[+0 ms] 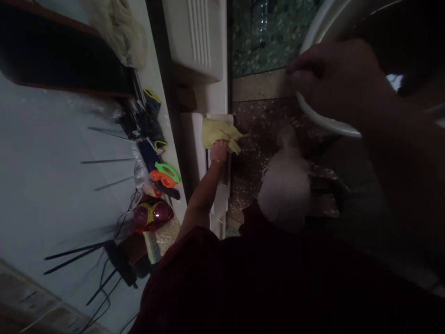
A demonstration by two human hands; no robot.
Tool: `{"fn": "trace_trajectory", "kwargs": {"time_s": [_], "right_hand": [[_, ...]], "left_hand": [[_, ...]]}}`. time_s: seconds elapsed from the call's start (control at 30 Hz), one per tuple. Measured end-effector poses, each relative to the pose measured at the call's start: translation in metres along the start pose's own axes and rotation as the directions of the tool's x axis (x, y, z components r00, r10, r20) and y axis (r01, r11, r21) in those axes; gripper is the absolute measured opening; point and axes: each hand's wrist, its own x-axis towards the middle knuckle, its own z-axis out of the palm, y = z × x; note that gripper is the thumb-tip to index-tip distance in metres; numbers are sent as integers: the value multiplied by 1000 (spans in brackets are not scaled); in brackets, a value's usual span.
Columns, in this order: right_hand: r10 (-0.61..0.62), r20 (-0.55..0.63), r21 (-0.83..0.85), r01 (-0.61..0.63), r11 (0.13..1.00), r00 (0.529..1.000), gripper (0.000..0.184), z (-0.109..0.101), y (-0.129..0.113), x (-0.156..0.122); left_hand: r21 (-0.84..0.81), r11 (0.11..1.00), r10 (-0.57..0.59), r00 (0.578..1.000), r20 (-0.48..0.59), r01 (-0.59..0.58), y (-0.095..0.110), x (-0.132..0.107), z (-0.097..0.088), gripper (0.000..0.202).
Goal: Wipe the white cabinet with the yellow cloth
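My left hand (219,152) reaches far down along a white appliance side panel (198,139) and grips a yellow-green cloth (219,133), pressed against the panel's edge. My right hand (333,79) is close to the camera at the upper right, fingers curled over the rim of a white round plastic basin or lid (330,123). The view is dark and tilted. A pale rounded shape (285,185), perhaps a foot or cloth, lies below over the speckled floor (257,125).
A white ribbed appliance panel (194,37) fills the top centre. On the left hang dark cables, a green and orange plastic tool (167,174) and a purple netted bundle (153,214) beside a pale wall (52,162). Green pebbled flooring (264,32) lies beyond.
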Motion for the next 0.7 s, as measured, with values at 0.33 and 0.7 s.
{"fn": "trace_trajectory", "kwargs": {"time_s": [0.33,0.7], "right_hand": [[-23,22,-149,26,989,1000,30,5,-5,1],[-24,81,-264,45,963,996,32,7,-4,6]], "left_hand": [[83,992,98,993,-69,-93,-18,89,-25,49],[18,1000,21,995,102,-23,-47,-53,58,37]]}}
